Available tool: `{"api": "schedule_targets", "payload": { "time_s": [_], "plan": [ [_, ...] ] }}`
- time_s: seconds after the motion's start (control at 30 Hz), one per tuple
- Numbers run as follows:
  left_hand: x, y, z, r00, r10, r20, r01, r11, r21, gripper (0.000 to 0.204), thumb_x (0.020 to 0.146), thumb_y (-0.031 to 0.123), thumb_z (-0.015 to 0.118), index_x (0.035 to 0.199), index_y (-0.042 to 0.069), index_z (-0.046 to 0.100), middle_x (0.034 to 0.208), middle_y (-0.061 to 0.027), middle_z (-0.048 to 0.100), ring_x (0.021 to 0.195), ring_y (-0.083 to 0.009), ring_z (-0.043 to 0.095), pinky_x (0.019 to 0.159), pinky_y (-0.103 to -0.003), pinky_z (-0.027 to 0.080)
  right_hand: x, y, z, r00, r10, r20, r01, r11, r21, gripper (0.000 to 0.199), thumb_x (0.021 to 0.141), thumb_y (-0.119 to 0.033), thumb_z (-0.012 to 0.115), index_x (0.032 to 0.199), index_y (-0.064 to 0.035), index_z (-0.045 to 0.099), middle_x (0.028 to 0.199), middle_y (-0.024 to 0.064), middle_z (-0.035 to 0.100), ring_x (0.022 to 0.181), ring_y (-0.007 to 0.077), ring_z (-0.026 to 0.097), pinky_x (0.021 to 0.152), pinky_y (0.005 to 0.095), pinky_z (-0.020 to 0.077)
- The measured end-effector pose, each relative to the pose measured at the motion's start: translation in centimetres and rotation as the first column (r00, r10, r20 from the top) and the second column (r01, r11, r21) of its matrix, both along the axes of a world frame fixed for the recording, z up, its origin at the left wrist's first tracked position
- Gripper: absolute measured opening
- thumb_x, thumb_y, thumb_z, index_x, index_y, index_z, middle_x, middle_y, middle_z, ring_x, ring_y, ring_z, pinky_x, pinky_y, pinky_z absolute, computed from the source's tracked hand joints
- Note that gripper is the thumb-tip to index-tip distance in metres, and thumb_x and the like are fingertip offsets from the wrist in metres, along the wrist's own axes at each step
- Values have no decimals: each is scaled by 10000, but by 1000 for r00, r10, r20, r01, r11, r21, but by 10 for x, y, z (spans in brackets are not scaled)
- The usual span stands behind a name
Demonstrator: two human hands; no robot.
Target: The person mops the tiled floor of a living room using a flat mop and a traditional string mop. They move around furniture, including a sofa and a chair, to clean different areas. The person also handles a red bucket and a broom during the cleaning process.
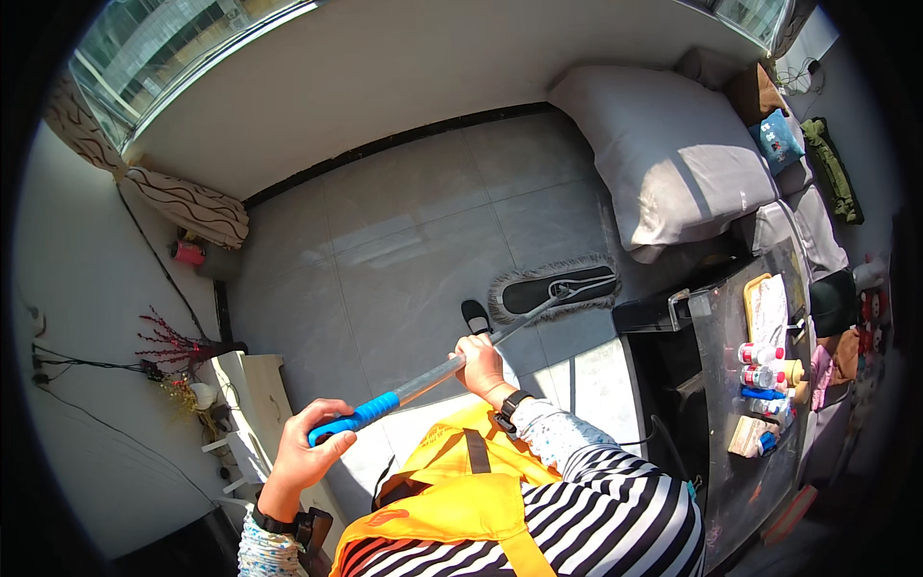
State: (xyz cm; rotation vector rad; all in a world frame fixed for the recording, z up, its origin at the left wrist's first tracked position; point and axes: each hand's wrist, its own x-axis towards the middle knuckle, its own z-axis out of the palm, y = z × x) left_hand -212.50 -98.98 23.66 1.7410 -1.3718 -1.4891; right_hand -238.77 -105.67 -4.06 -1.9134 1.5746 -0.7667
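Both my hands are on a long-handled flat dust mop. My left hand (311,440) wraps round the blue grip (356,419) at the upper end of its pole. Farther down, my right hand (478,367) is closed round the grey metal pole (433,376). The mop head (555,289), dark with a shaggy grey fringe, lies flat on the grey tiled floor (404,250), right of my dark shoe (474,315). Its right end is close to the black drawer-like box under the table.
A sofa with a grey cover (663,154) stands at the far right. Near it, a dark table (726,385) holds bottles and a tissue pack (753,438). On the left are a pale cabinet (260,385), a vase with red branches (183,341) and loose wall cables. A low wall runs behind.
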Motion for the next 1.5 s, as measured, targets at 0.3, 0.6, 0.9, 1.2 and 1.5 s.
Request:
{"api": "schedule_targets", "payload": {
  "time_s": [0.3,0.6,0.9,1.2,1.5],
  "plan": [
    [47,129,44,950,57,-306,-206,852,-480,233,868,74,644,1087,-5,662,974,-128,696,746,-163,652,694,-289,533,81,145,55,971,166,173,-172,985,24,124,835,-150,707,793,-96,604,796,87,628,841,342,575,710,428,479],
    [64,168,-3,868,84,-490,-333,831,-447,181,828,11,614,989,-40,679,749,-86,649,697,-166,599,686,-312,491,126,108,22,972,220,77,-214,973,-82,183,785,-170,759,733,-83,607,780,93,622,847,334,574,751,421,480],
    [146,66,-86,935,248,-254,-352,746,-565,119,821,54,591,856,-11,684,703,-93,647,692,-179,622,817,-352,518,261,-72,-56,954,296,48,-282,940,-192,167,806,-209,731,797,-87,617,875,73,631,943,313,579,787,428,506],
    [218,41,-159,876,462,-138,-421,592,-687,72,921,44,583,928,2,640,827,-72,645,649,-116,596,618,-259,488,433,-127,-95,940,329,89,-284,901,-328,217,767,-168,787,874,-101,611,987,75,633,1048,325,576,869,435,514],
    [179,184,-143,742,671,-5,-476,521,-708,113,957,74,546,893,18,620,661,-35,579,545,-104,499,917,-377,489,471,15,-87,745,664,69,-644,742,-188,219,776,-209,785,850,-109,605,1004,55,617,1118,288,560,872,414,530]
  ]
}}
